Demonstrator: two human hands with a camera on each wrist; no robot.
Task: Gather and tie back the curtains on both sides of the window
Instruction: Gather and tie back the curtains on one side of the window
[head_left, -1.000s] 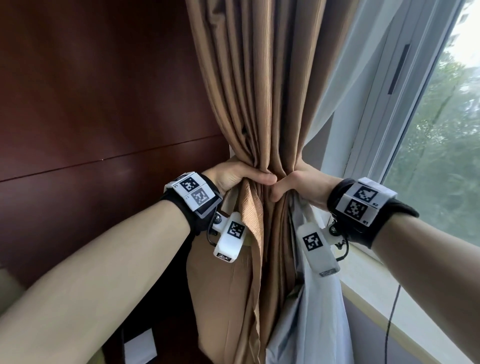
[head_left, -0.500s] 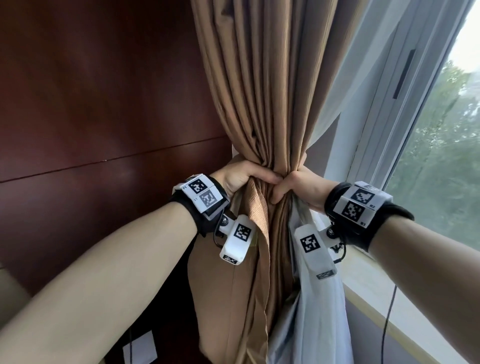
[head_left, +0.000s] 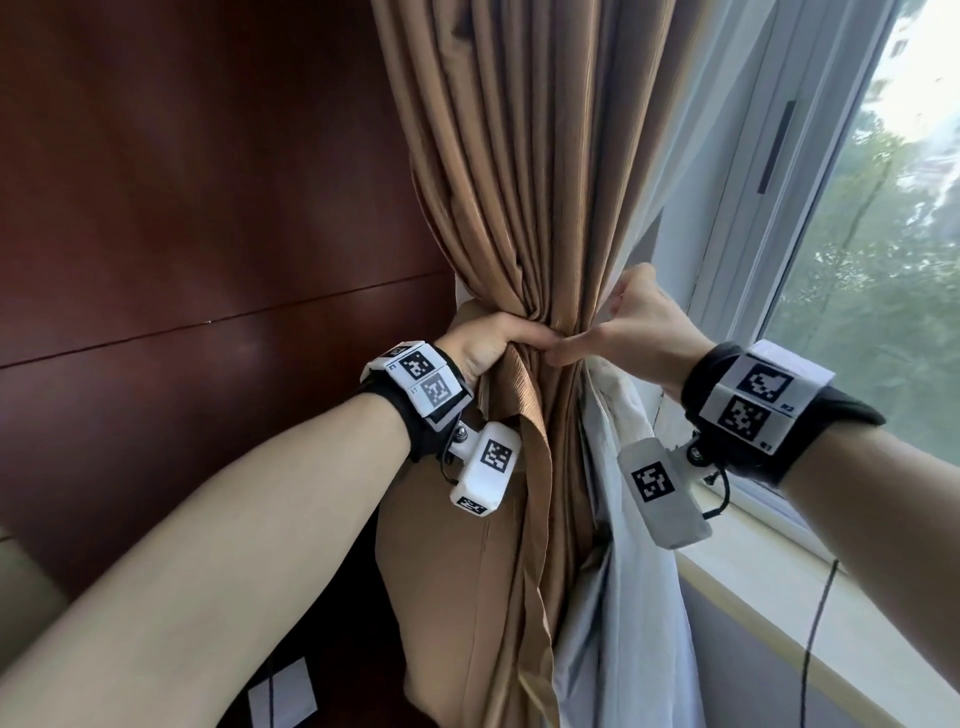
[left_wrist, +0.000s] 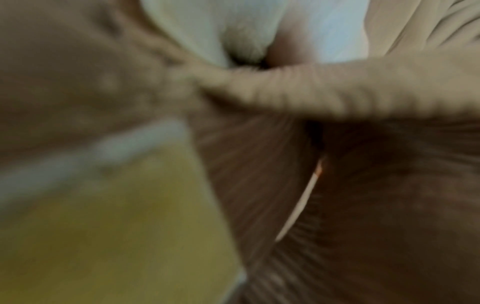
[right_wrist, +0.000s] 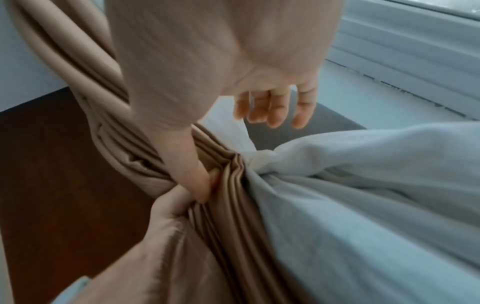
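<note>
The left hand (head_left: 485, 345) grips the brown curtain (head_left: 524, 171) at its gathered waist, fingers curled round it from nine o'clock. The right hand (head_left: 636, 325) sits at three o'clock, its fingers (right_wrist: 272, 107) loosely spread and holding nothing, thumb touching the folds. The curtain hangs vertically, twelve to six, between dark wood panelling (head_left: 197, 208) and the window (head_left: 872, 249); pale lining (head_left: 623, 597) hangs beside the sill (head_left: 779, 587).
</note>
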